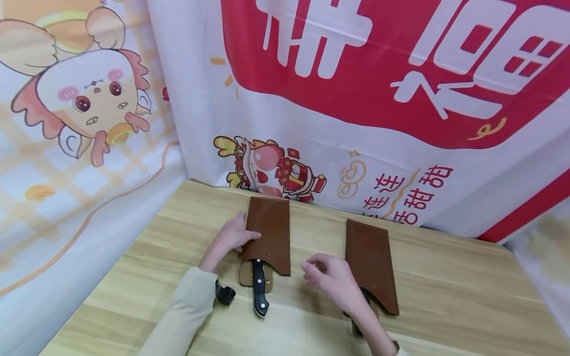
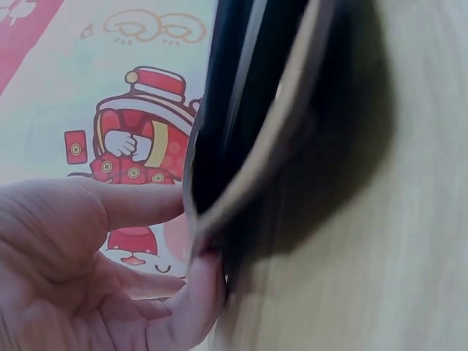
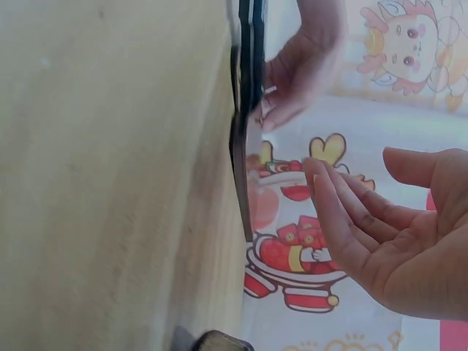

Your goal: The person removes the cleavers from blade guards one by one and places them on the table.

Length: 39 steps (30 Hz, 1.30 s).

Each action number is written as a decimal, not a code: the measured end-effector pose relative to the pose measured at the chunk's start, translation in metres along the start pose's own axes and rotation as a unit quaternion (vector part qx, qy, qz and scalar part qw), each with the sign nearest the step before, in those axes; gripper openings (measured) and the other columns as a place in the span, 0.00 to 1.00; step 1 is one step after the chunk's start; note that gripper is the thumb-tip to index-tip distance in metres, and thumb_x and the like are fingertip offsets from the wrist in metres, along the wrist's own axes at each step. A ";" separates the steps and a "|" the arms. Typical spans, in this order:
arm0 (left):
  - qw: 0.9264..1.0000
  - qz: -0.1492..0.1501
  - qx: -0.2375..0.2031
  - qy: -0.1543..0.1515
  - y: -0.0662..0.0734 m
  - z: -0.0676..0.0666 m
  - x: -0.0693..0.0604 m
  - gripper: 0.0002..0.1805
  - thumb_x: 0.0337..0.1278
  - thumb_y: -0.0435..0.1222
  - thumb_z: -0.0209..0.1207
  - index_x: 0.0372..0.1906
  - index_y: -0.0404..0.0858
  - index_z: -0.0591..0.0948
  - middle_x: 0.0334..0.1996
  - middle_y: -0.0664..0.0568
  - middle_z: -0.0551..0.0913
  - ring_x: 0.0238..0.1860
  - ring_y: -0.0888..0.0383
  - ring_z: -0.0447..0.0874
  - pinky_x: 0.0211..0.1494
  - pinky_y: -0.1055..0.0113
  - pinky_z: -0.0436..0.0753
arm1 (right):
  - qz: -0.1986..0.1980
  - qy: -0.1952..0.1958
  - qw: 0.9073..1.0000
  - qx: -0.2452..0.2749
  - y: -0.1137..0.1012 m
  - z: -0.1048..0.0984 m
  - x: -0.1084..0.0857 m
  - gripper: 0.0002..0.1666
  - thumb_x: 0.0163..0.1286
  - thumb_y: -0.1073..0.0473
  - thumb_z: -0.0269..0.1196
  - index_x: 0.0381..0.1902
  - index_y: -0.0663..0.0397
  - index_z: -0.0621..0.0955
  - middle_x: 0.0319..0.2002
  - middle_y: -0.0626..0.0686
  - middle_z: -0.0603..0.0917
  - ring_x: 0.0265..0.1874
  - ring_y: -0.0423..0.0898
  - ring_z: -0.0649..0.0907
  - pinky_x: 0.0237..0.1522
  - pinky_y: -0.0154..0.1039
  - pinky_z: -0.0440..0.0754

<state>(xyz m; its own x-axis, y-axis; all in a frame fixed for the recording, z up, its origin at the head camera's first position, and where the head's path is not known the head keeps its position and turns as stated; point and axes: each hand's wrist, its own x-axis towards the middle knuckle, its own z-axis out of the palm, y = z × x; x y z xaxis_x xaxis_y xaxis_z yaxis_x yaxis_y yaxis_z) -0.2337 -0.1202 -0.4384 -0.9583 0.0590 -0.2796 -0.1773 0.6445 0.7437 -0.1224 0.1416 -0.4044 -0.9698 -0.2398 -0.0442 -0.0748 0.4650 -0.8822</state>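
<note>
My left hand pinches the left edge of a brown leather knife sheath, thumb on its top face and fingers at its underside. In the left wrist view, the sheath's edge is tilted up off the tabletop. A knife sits inside, its black riveted handle sticking out toward me. My right hand hovers between the two sheaths with fingers loosely bent, holding nothing. Beneath and right of it lies a second brown sheath; my right forearm partly hides that one's dark handle.
Both sheaths are on a light wood-grain table, near its back edge. Behind it hangs a white and red printed cloth, with a cartoon-printed cloth at the left. A black wrist-camera mount juts from the left cuff.
</note>
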 end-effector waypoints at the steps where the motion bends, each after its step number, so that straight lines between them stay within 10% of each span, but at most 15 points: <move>1: 1.000 0.000 -0.009 -0.008 0.000 0.001 0.000 0.43 0.68 0.37 0.66 0.77 0.25 0.56 0.66 0.23 0.70 0.36 0.44 0.86 0.28 0.61 0.87 | 0.000 -0.009 1.000 0.000 0.000 0.001 0.000 0.16 0.77 0.54 0.64 0.43 0.65 0.85 0.30 0.57 0.87 0.29 0.53 0.88 0.33 0.44 0.88; 17: 0.980 0.008 -0.185 -0.077 0.003 0.011 0.008 0.31 0.70 0.30 0.61 0.68 0.25 0.60 0.47 0.28 0.78 0.20 0.51 0.83 0.26 0.60 0.88 | 0.024 -0.103 0.994 0.025 0.005 0.009 0.000 0.15 0.75 0.56 0.66 0.45 0.67 0.83 0.30 0.54 0.86 0.28 0.50 0.87 0.34 0.45 0.89; 30: 0.964 0.003 -0.263 -0.049 0.014 0.018 0.010 0.31 0.68 0.25 0.59 0.68 0.24 0.58 0.51 0.26 0.78 0.29 0.48 0.86 0.30 0.58 0.89 | 0.021 -0.105 0.993 -0.058 0.009 0.005 0.003 0.22 0.72 0.51 0.69 0.51 0.64 0.82 0.32 0.50 0.86 0.26 0.44 0.83 0.31 0.42 0.82; 39: 0.943 0.008 -0.333 -0.010 0.023 0.019 0.003 0.30 0.68 0.27 0.60 0.68 0.25 0.60 0.49 0.32 0.79 0.30 0.52 0.83 0.31 0.62 0.88 | 0.034 -0.068 0.997 0.013 0.013 -0.003 0.004 0.20 0.69 0.58 0.71 0.52 0.66 0.81 0.27 0.50 0.85 0.25 0.43 0.82 0.28 0.36 0.78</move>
<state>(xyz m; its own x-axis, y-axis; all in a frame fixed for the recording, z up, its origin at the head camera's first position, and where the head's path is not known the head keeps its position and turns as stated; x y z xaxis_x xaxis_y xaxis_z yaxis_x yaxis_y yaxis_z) -0.2360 -0.0914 -0.4335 -0.9586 0.0831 -0.2723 -0.2714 0.0213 0.9622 -0.1276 0.1492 -0.4144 -0.9322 -0.3220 -0.1655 -0.0025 0.4628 -0.8865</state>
